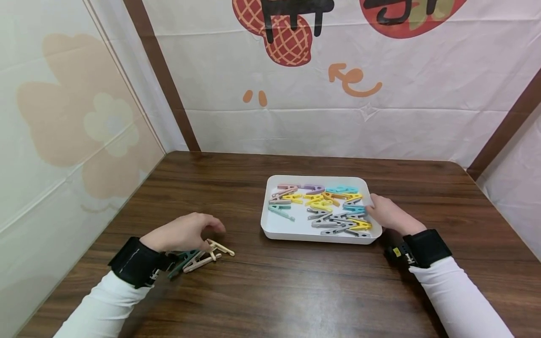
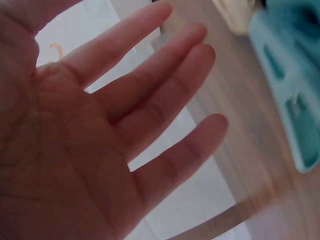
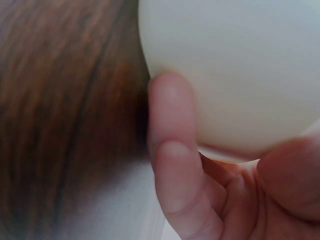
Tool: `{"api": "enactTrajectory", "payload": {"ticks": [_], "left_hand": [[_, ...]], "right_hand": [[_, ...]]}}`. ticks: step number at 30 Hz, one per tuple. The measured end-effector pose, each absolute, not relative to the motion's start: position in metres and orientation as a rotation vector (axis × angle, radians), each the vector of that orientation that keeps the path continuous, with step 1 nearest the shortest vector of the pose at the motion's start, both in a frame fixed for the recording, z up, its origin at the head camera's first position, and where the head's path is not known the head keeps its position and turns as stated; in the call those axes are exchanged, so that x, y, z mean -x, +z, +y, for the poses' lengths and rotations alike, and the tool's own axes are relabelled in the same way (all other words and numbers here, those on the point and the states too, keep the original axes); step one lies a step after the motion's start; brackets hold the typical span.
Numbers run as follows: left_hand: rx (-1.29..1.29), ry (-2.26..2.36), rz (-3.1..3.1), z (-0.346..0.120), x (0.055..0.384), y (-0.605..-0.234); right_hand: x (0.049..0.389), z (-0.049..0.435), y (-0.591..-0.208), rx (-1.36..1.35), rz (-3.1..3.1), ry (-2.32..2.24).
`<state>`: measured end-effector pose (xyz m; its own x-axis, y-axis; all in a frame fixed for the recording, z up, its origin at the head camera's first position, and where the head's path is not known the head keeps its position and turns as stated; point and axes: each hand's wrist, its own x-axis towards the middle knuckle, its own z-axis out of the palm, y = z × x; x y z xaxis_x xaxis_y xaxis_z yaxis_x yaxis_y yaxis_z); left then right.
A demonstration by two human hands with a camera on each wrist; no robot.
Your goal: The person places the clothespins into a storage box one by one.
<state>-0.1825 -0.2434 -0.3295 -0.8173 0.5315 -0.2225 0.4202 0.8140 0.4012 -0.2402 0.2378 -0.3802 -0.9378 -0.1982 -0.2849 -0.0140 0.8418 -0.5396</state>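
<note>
A white tray [image 1: 296,236] holding several plastic clothespins in grey, yellow, teal, pink and purple lies on the table. My right hand [image 1: 390,215] grips the tray's right edge; in the right wrist view its fingers [image 3: 172,107] lie against the tray's white wall [image 3: 240,75]. On the left, my left hand [image 1: 183,233] hovers by a small pile of clothespins and holds nothing. Its fingers are extended in the left wrist view. Beside it are cream clothespins [image 1: 203,263] and a dark green clothespin [image 2: 280,75], partly hidden by the wrist in the head view.
Brown wood-grain table [image 1: 270,291] stretches under everything. A white printed curtain [image 1: 270,126] hangs along the back edge, and another sheet with a flower print [image 1: 76,122] rises on the left. Black straps [image 1: 428,248] with cameras circle both wrists.
</note>
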Motion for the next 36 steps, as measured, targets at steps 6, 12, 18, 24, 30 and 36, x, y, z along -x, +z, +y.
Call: {"api": "enactTrajectory", "payload": {"ticks": [6, 12, 18, 24, 30, 36], "left_hand": [[-0.814, 0.517, 2.589, -0.243, 0.177, -0.337], [-0.833, 0.532, 2.57, -0.241, 0.176, -0.341], [-0.795, 0.505, 2.594, -0.239, 0.173, -0.342], [-0.853, 0.5, 2.601, -0.239, 0.172, -0.343], [-0.794, 0.529, 2.592, -0.238, 0.175, -0.341], [-0.809, 0.534, 2.594, -0.238, 0.181, -0.339]], "right_hand": [[0.241, 0.238, -0.378, 0.168, 2.71, -0.749], [0.24, 0.237, -0.379, 0.155, 2.69, -0.756], [0.24, 0.236, -0.38, 0.153, 2.683, -0.766], [0.24, 0.236, -0.379, 0.155, 2.682, -0.768], [0.24, 0.236, -0.379, 0.154, 2.679, -0.787], [0.239, 0.237, -0.379, 0.152, 2.685, -0.793]]}}
